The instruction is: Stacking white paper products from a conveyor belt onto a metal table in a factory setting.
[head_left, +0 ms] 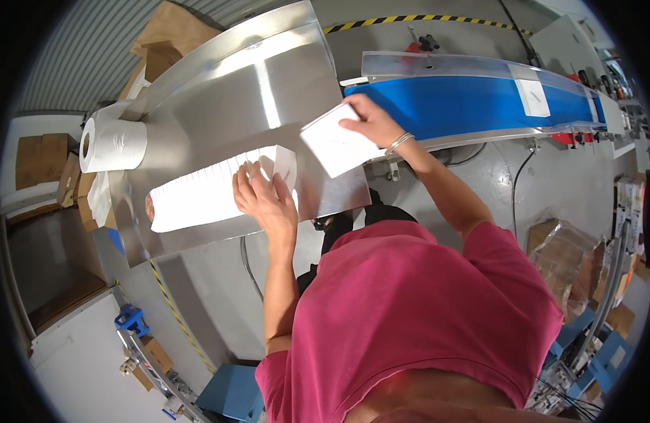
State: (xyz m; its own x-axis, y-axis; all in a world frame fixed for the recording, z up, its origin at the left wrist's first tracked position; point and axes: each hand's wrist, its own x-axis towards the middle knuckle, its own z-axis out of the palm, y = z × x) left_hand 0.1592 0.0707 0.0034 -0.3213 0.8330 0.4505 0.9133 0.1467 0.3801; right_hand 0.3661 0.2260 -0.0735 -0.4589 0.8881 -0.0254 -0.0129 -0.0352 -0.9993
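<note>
The left hand (267, 202) rests slightly spread fingers on a long white row (198, 193), and the right hand (375, 127) pinches a flat white packet (335, 144).

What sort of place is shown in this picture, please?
Probably a workshop or small factory floor: a blue conveyor belt stands beside a shiny metal table, cardboard boxes are at the side, and yellow-and-black striped tape runs behind.

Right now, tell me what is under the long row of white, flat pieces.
The row, touched by the left hand, lies on a shiny metal table, visible around it. The surface directly beneath is covered and cannot be seen.
</note>
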